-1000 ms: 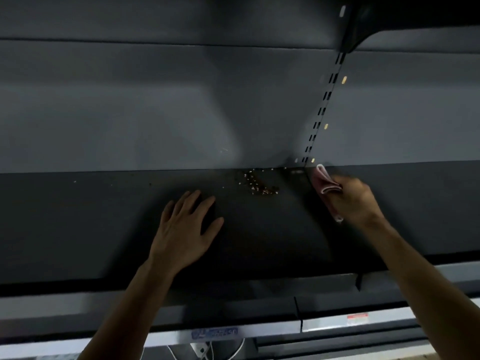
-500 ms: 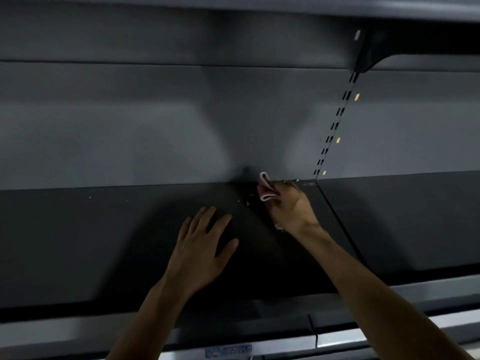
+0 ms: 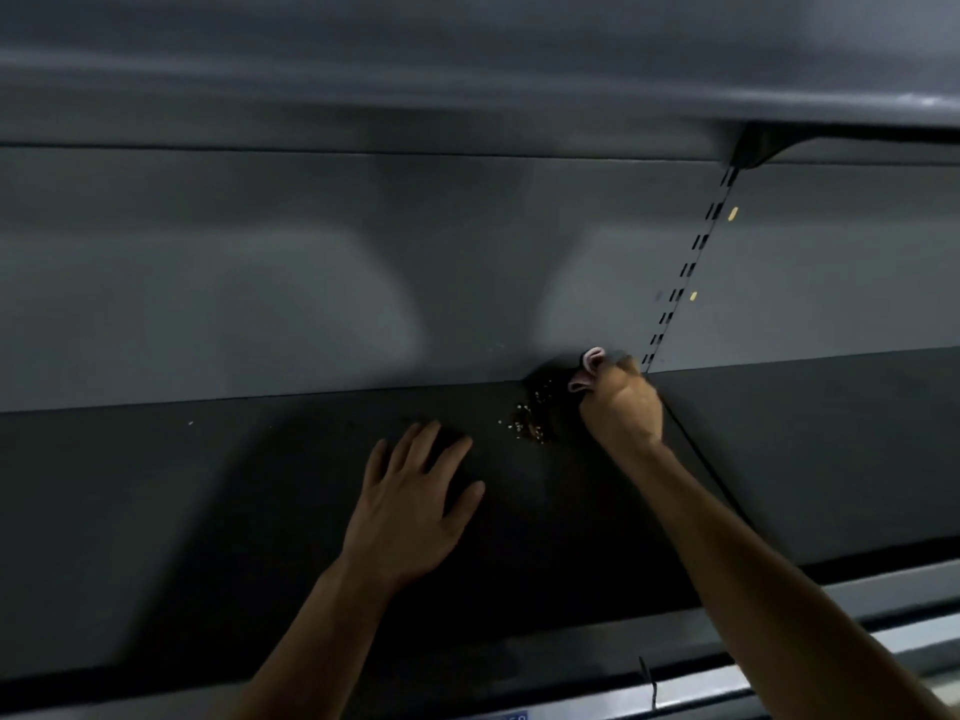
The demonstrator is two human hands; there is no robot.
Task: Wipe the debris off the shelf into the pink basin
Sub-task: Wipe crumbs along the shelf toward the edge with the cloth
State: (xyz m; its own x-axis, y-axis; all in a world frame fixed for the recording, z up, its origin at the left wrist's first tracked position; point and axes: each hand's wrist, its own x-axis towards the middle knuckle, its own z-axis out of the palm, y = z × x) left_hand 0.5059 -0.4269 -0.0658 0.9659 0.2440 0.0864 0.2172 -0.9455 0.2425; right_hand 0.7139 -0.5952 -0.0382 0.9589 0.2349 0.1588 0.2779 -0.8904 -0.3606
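Note:
A dark shelf (image 3: 208, 511) runs across the view below a grey back panel. A small heap of brown and pale debris (image 3: 530, 423) lies near the back edge of the shelf. My right hand (image 3: 621, 407) is fisted around a folded pink cloth (image 3: 587, 368) at the back edge, just right of the debris. My left hand (image 3: 410, 506) lies flat on the shelf with its fingers spread, to the left of and in front of the debris. The pink basin is not in view.
A slotted upright (image 3: 685, 272) runs up the back panel at the right. Another shelf (image 3: 467, 80) overhangs above, with a bracket (image 3: 753, 148) at the upright. A seam (image 3: 706, 465) divides the shelf. A pale front rail (image 3: 883, 631) lies below.
My right hand swept the cloth left across the back edge, over the debris, then drew back a little to the right; the debris now lies heaped more tightly. My left hand stays flat.

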